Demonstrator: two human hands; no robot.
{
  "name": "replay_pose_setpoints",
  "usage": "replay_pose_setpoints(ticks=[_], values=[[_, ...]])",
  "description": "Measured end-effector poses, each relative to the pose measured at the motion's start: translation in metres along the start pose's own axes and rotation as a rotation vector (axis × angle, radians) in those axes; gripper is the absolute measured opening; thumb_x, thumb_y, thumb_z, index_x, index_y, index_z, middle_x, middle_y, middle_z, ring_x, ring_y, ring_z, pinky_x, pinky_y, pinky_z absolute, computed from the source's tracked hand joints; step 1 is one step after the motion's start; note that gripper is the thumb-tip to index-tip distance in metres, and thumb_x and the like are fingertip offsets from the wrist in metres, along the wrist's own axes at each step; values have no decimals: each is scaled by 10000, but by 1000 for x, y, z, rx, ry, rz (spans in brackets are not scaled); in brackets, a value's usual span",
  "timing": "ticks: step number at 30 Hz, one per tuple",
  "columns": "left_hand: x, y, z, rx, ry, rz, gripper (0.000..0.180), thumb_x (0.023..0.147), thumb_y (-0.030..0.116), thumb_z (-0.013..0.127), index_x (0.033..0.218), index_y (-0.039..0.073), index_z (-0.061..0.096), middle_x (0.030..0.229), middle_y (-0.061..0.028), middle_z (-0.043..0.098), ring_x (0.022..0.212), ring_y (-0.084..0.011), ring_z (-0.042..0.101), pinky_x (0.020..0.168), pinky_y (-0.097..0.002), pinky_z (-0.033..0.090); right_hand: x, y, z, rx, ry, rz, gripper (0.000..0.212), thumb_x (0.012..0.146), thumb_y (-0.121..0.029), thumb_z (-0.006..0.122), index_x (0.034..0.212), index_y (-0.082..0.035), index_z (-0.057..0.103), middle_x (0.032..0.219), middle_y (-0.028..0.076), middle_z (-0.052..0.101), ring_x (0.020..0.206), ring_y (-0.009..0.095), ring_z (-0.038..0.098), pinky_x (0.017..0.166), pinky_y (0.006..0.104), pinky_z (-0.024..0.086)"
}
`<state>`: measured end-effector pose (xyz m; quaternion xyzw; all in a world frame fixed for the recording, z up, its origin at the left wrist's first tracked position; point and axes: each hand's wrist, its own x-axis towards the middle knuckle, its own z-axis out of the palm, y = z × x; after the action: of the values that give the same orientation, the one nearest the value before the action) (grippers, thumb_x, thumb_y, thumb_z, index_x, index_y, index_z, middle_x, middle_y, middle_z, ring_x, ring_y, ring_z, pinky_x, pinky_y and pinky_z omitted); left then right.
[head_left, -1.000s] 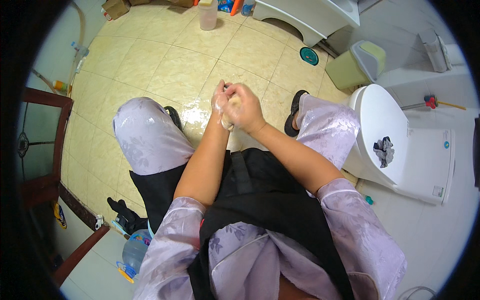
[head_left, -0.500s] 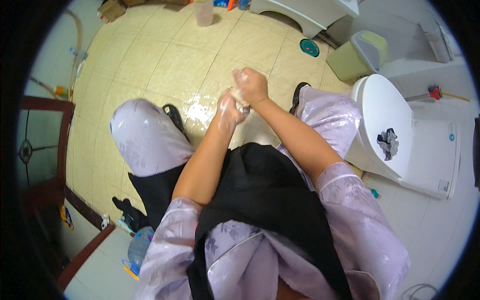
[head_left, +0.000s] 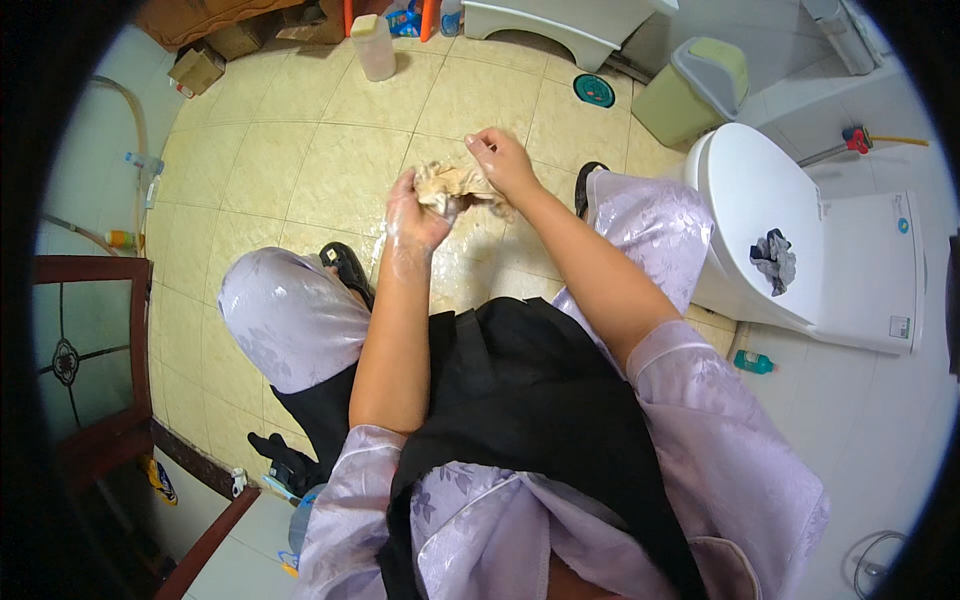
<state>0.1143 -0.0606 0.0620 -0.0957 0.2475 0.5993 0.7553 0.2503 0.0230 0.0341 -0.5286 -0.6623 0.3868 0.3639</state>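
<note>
A crumpled, wet cream cloth (head_left: pixel 452 184) with suds on it is between my hands, above the tiled floor; its exact kind does not show. My left hand (head_left: pixel 418 220) is closed on its left end, with white foam over the fingers and wrist. At its right end, my right hand (head_left: pixel 508 170) has its fingers curled in, and the cloth runs beneath that palm. A small grey and black bundle of fabric (head_left: pixel 774 263) rests on the closed white toilet lid (head_left: pixel 765 190) to my right.
Yellowish floor tiles (head_left: pixel 270 165) are wet under my hands. A clear plastic jug (head_left: pixel 376 50) stands ahead, near a round green drain cover (head_left: pixel 594 90). A pale green bin (head_left: pixel 690 92) stands beyond the toilet. Beside the toilet's base lies a green bottle (head_left: pixel 754 362).
My hands have moved apart from being pressed together, and more of the cream cloth shows between them. My left hand has shifted left and turned palm up. The view has tilted slightly.
</note>
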Motion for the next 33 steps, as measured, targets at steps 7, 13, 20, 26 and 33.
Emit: replay_pose_setpoints(ticks=[7, 13, 20, 26, 33], values=[[1, 18, -21, 55, -89, 306, 109, 762, -17, 516, 870, -12, 503, 756, -136, 529, 757, -231, 547, 683, -289, 509, -21, -30, -2, 414, -760, 183, 512, 762, -215, 596, 1202, -15, 429, 1034, 71, 550, 922, 145, 522, 776, 280, 421], [-10, 27, 0, 237, 164, 461, 401, 756, -94, 488, 1137, -79, 364, 846, -123, 504, 754, -193, 539, 694, -256, 501, -13, -14, 0, 864, -564, 371, 196, 811, -71, 495, 975, 30, 533, 897, 99, 581, 779, 166, 574, 698, 274, 472], [-7, 37, -9, 458, 152, 550, 336, 766, -24, 540, 1092, -35, 459, 755, -51, 550, 595, -105, 513, 491, -200, 440, -17, -33, -7, 701, -920, 416, 279, 789, -150, 597, 998, 20, 526, 890, 97, 599, 745, 146, 601, 646, 274, 501], [3, 27, -23, 296, 179, 601, 202, 821, 28, 469, 1017, -14, 499, 831, -87, 564, 719, -181, 587, 638, -289, 519, -14, -42, -12, 1082, -684, 545, 205, 823, -166, 559, 937, -2, 512, 900, 123, 589, 755, 194, 610, 652, 330, 518], [23, 13, -30, -24, 104, 432, 161, 883, 109, 440, 1003, 7, 473, 952, -116, 527, 832, -221, 559, 746, -350, 495, -18, -47, 5, 768, -322, 253, 243, 818, -212, 561, 968, -32, 497, 912, 120, 579, 773, 228, 611, 654, 348, 506]])
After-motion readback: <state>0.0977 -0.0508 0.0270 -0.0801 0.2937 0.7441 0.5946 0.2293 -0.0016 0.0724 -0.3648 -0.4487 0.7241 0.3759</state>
